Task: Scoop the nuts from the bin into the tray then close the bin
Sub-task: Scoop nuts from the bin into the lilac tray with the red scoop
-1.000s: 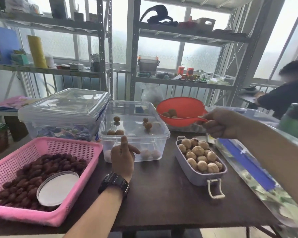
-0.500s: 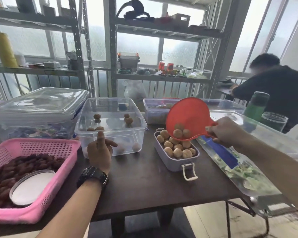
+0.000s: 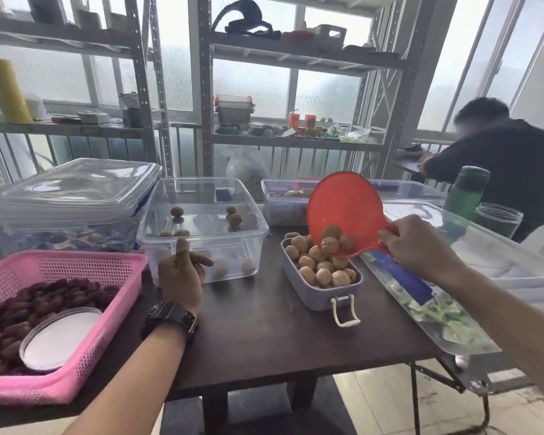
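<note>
My right hand (image 3: 416, 246) grips the handle of a red scoop (image 3: 343, 208), tipped steeply over the lilac tray (image 3: 319, 295). Three walnuts (image 3: 335, 240) sit at the scoop's lower lip, just above the heap of walnuts in the tray. The clear open bin (image 3: 201, 227) stands left of the tray with a few walnuts left inside. My left hand (image 3: 181, 274) rests against the bin's front wall, index finger raised along it, holding nothing. The bin's clear lid with a blue strip (image 3: 427, 287) lies on the table's right side, under my right forearm.
A pink basket (image 3: 85, 324) of dark red dates with a round white lid stands at the front left. A closed clear box (image 3: 66, 196) sits behind it, another clear box (image 3: 283, 199) behind the tray. A person in black works at the far right near a green bottle (image 3: 465, 193).
The scoop moved from above the bin to over the tray and tipped steeply; its walnuts have slid to the lower lip. My left hand stayed at the bin. The view shifted right.
</note>
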Tool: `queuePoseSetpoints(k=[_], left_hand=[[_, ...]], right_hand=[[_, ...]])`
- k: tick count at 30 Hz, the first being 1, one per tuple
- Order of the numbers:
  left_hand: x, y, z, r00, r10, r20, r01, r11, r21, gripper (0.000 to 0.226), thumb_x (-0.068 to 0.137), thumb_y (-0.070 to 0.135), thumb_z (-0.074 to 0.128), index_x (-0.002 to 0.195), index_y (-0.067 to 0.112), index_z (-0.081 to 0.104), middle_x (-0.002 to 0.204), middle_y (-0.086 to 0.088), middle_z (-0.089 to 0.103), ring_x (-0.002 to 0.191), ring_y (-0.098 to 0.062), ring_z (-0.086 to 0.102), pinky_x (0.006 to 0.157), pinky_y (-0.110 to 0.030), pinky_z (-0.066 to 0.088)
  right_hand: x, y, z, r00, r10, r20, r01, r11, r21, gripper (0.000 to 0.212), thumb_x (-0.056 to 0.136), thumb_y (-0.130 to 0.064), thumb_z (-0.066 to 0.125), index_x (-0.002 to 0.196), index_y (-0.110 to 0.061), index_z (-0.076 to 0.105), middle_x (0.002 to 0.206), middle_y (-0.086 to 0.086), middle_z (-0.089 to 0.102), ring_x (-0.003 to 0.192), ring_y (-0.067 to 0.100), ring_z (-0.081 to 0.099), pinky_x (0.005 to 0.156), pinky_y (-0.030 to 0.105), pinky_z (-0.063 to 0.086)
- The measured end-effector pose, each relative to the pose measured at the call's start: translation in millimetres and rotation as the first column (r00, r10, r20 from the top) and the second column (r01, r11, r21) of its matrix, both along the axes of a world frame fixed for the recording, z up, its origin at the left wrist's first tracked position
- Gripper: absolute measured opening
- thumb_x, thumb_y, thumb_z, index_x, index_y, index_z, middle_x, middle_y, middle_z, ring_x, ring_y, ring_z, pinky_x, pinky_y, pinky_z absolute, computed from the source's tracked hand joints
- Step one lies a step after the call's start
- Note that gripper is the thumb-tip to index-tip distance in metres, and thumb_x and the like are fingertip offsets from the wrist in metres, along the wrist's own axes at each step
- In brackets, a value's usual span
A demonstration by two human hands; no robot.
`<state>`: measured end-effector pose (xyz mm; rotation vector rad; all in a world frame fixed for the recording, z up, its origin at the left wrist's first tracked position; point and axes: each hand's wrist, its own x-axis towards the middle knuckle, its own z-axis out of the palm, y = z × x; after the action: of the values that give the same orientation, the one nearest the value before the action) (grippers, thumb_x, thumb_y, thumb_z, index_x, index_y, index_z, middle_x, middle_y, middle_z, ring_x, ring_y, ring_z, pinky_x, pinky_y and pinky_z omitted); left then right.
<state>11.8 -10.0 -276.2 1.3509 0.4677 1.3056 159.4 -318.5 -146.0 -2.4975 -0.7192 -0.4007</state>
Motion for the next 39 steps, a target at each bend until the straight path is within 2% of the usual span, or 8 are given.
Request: queuePoseSetpoints(k=[5,17,23,32,39], left_hand=[[-1.4,1.2,-0.9,1.0,-0.008,-0.011,0.008,1.0,0.0,0.072,0.106,0.039,0.033,0.051,0.004,0.064,0.027,0.001,0.04,0.025,-0.005,0.032,0.035,-0.013,0.024],[-3.1,-1.5,0.9,1.0,0.001,-0.016,0.0,1.0,0.023,0.071,0.108,0.036,0.031,0.055,0.002,0.066,0.027,0.002,0.04,0.024,-0.006,0.033,0.034,-0.012,0.024],[-1.1,-5.4,5.6,1.0,-0.007,0.012,0.007,1.0,-0.022,0.07,0.108,0.032,0.032,0.054,0.003,0.065,0.024,0.001,0.036,0.023,-0.006,0.03,0.034,-0.012,0.022],[-1.4,-5.1,4.7,1.0,0.002,0.0,-0.002,1.0,-0.018,0.07,0.108,0.032,0.032,0.055,0.001,0.066,0.025,0.001,0.037,0.023,-0.007,0.031,0.034,-0.012,0.023],[-1.7,-4.1,4.1,1.0,-0.024,0.011,0.024,1.0,-0.019,0.071,0.108,0.033,0.031,0.053,0.002,0.065,0.025,0.002,0.038,0.023,-0.006,0.031,0.034,-0.011,0.024]], right_hand=[[-0.2,-0.9,-2.8,0.999,-0.012,0.043,0.012,1.0,-0.006,0.041,0.093,-0.021,0.053,0.055,-0.006,0.055,0.052,0.007,0.054,0.053,0.028,0.055,0.058,0.038,0.045],[1.0,1.1,1.2,0.999,-0.041,0.01,0.04,0.999,0.019,0.04,0.093,-0.021,0.052,0.057,-0.003,0.059,0.052,0.011,0.059,0.053,0.029,0.059,0.061,0.039,0.049],[0.0,4.3,2.0,0.997,-0.072,0.025,0.073,0.997,-0.039,0.038,0.094,-0.024,0.051,0.064,-0.003,0.061,0.059,0.009,0.059,0.057,0.024,0.057,0.055,0.032,0.039],[3.5,14.5,6.2,0.995,-0.068,0.072,0.072,0.995,-0.065,0.035,0.093,-0.026,0.049,0.067,-0.006,0.062,0.063,0.008,0.06,0.064,0.031,0.059,0.063,0.036,0.048],[0.9,18.8,6.3,0.985,-0.089,0.15,0.097,0.994,-0.046,0.035,0.093,-0.027,0.047,0.066,-0.009,0.061,0.065,0.009,0.062,0.064,0.031,0.058,0.063,0.035,0.046]])
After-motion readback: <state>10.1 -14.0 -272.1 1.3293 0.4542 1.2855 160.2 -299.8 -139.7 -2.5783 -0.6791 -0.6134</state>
